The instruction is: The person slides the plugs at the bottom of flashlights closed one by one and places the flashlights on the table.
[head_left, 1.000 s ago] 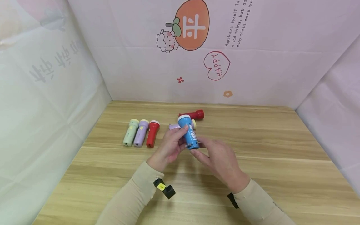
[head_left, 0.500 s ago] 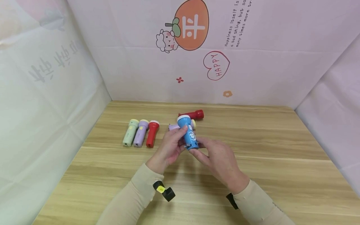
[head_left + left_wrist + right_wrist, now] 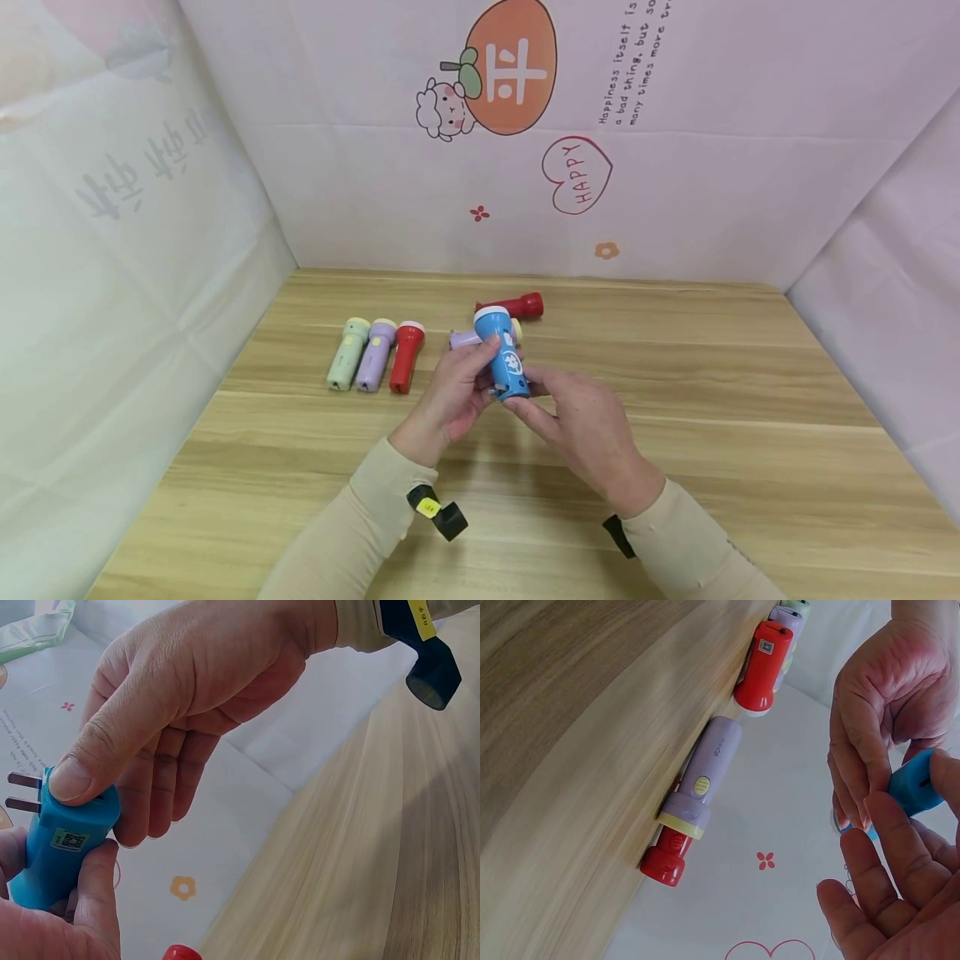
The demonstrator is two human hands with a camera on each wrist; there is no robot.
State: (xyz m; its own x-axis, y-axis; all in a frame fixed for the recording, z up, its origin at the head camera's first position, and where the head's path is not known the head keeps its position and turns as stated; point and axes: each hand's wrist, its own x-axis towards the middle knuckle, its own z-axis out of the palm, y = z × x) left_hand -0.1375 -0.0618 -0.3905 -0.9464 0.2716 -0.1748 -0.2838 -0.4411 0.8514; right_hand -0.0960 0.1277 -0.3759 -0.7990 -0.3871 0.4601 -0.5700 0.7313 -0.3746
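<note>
Angling inward over the surface, beige sleeves met at the blue torch. The right hand pinched its pronged end, thumb on the base, outer fingers loosely extended. The left hand curled fingers and thumb round the body, head pointing away. To the left lay a row of green, purple and red torches; behind the blue one, a second purple, then a second red.
</note>
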